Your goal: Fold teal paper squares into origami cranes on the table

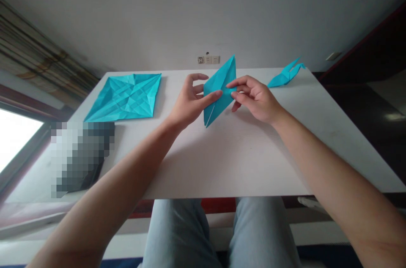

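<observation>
The left hand (190, 101) and right hand (255, 99) are holding a folded blue paper (219, 89) above the middle of the white table (234, 154). The left thumb and forefinger are pinching its left edge, other fingers spread. The right fingertips are pinching its right edge. A creased blue sheet (125, 97) is lying far left; a paper crane (285, 74) is lying far right.

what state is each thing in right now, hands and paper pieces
left hand: fingers spread, index finger pressed on the folded paper
right hand: pinching the folded paper's right edge
folded paper: kite-like diamond, held tilted above the table, lower tip split open
creased sheet: unfolded, flat on the table, covered in crease lines
finished figure: folded up, lying at the far right corner, untouched
table: white, bearing the paper pieces
</observation>
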The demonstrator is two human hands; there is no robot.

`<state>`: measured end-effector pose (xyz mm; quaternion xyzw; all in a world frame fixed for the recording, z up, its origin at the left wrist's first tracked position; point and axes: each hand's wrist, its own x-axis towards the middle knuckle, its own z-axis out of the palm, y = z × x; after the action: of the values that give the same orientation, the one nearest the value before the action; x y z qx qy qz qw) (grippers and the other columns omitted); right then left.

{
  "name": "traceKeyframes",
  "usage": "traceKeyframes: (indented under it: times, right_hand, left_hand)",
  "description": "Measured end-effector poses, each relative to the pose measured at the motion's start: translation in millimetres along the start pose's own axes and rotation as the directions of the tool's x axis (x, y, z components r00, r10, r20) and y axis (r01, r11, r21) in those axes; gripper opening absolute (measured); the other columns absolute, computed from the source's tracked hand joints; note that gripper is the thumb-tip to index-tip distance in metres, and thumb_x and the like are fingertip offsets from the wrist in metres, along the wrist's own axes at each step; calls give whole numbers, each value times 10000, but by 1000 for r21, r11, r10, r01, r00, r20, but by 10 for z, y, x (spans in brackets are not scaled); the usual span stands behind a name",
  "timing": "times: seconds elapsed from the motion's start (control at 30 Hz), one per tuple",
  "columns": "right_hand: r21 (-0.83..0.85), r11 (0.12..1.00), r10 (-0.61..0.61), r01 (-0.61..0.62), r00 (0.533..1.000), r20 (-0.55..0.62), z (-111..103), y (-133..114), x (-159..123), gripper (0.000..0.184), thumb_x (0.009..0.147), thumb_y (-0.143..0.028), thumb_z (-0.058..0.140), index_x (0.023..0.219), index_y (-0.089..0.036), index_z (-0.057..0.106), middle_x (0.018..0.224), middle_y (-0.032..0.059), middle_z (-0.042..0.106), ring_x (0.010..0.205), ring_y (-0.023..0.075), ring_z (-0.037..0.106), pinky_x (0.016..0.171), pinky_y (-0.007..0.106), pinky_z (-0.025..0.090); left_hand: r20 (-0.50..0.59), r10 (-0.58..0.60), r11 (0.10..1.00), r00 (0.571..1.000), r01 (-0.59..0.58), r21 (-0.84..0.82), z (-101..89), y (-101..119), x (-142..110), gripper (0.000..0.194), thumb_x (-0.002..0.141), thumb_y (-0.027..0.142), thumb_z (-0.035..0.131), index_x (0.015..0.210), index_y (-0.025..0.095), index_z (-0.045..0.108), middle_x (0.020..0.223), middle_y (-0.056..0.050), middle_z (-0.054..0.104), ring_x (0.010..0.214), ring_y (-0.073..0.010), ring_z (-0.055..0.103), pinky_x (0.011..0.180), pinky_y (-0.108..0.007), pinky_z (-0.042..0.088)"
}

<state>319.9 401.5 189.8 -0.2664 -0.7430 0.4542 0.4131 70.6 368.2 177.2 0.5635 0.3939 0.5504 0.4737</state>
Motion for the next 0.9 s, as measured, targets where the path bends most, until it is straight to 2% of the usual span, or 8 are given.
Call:
traceKeyframes:
  times: [0.13,0.23,0.37,0.5,0.63,0.7,0.77,0.9]
  right_hand:
    - [-78,996,38,-35,999,35,-53,-12,-39,437,1014,-653,880,1286,-326,778,1087,25,764,833,216,752,780,404,701]
    - [-292,955,-49,51,999,15,-148,-26,-37,449,1004,-597,878,1371,-350,802,1153,60,747,964,277,742,892,476,673]
    - [-667,733,-145,136,989,43,-243,-43,-34,386,994,-500,887,1348,-347,873,1362,145,685,1269,410,659,1136,647,573]
    - [-778,591,-65,213,974,217,-245,-18,-80,234,1019,-462,886,1214,-340,933,1496,145,667,1409,479,567,1242,758,425]
    - [-736,627,38,258,933,359,-212,27,-104,245,1014,-460,900,1231,-349,925,1517,108,739,1473,496,537,1243,746,373]
    - [-706,664,66,247,921,384,-207,50,-95,261,1035,-462,873,1267,-349,908,1472,102,772,1421,453,595,1225,704,376]
    - [-687,688,72,234,920,385,-212,75,-82,258,1056,-472,844,1271,-342,899,1413,107,786,1344,405,650,1199,657,380]
    - [-683,691,37,238,932,361,-235,126,-75,236,1058,-517,837,1200,-341,903,1305,113,774,1236,363,653,1163,603,397]
  left_hand:
    - [-15,-86,996,996,86,6,-5,37,-9,728,820,443,1057,1315,257,556,1117,-50,832,1001,-252,878,801,-327,696]
    - [1,-123,990,992,123,66,-45,29,4,683,826,432,1025,1323,259,590,1113,-56,850,926,-223,852,739,-296,642]
    - [59,-153,958,986,133,255,-141,-22,22,668,827,431,979,1371,245,640,989,-39,846,770,-196,768,664,-288,543]
    - [152,-160,874,975,68,481,-210,-28,12,554,877,404,918,1378,250,741,939,-29,836,795,-216,739,793,-351,569]
    - [170,-63,645,983,-90,759,-199,22,-9,357,873,356,939,1217,287,873,1145,-78,846,1111,-327,766,1187,-580,493]
    - [158,-24,554,987,-118,824,-179,44,-20,332,869,359,964,1184,281,895,1322,-125,803,1204,-362,736,1251,-654,410]
    - [162,-1,520,987,-138,843,-166,58,-25,266,882,352,959,1125,260,902,1370,-142,765,1195,-353,724,1258,-660,380]
    - [291,-46,542,956,-221,811,-192,78,-16,139,958,347,864,1061,262,902,1140,-79,814,1091,-307,747,1241,-578,376]
